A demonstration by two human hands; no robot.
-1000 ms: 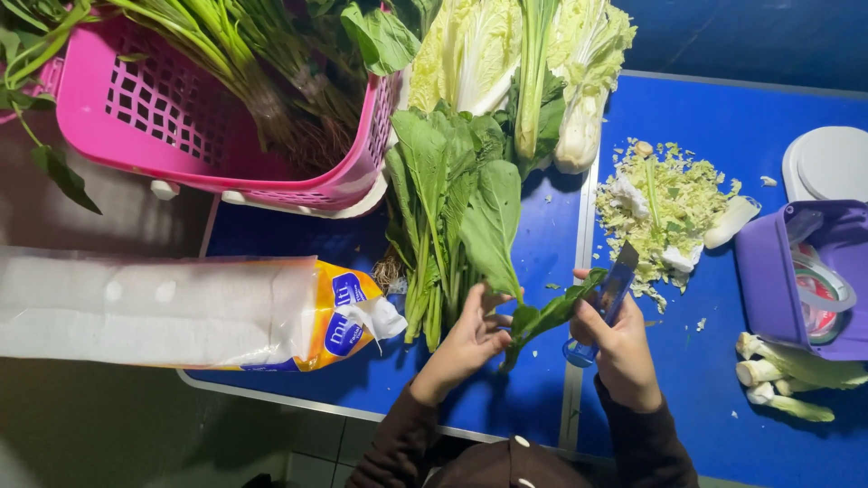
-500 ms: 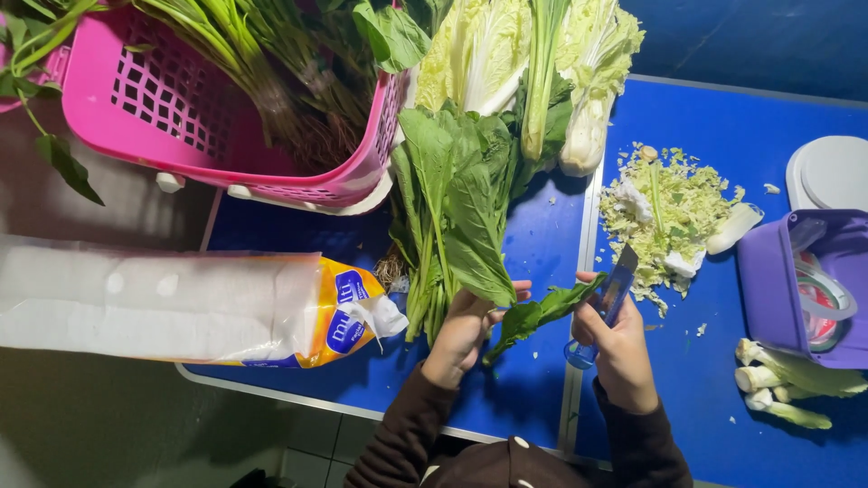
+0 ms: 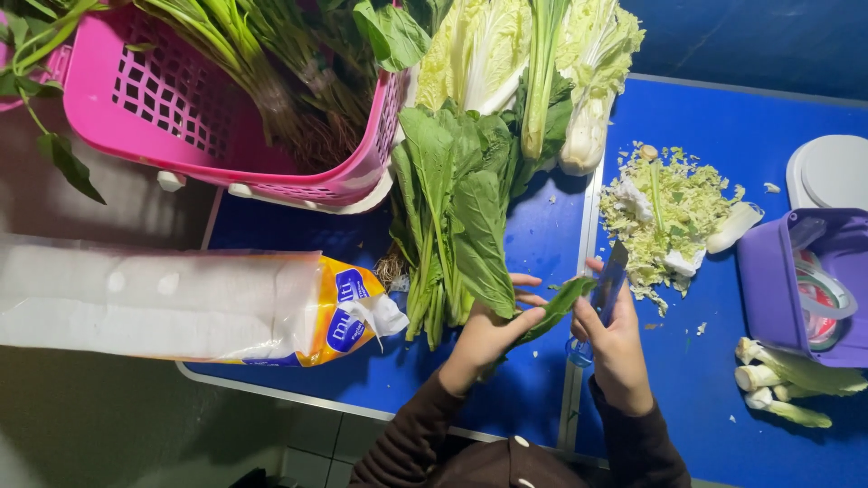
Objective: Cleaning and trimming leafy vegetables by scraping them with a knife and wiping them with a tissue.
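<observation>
1. Two hands in view, lower centre of the frame, both in dark brown sleeves. Left hand (image 3: 488, 336) pinches one long green leaf (image 3: 551, 307) between thumb and fingers; the leaf runs up and right toward the other hand.
2. Right hand (image 3: 619, 348) is closed round the handle of one knife (image 3: 608, 287), narrow blade pointing up, its edge just beside the leaf tip.
3. One bundle of leafy greens (image 3: 452, 208) lies left of the hands: smooth broad blades, pale stalks, rooty ends.
4. One pink plastic basket (image 3: 181, 117), lattice walls, upper left, filled with stemmed greens.
5. Pale crinkled cabbages (image 3: 479, 54), upper centre; exact count unclear.
6. One heap of chopped scraps (image 3: 669, 208), right of centre.
7. One purple tub (image 3: 778, 280), right edge; cut stalk ends (image 3: 787, 380) below it, about three.
8. One plastic-wrapped white roll pack (image 3: 163, 298), left.
9. Blue table (image 3: 542, 244), smooth.
</observation>
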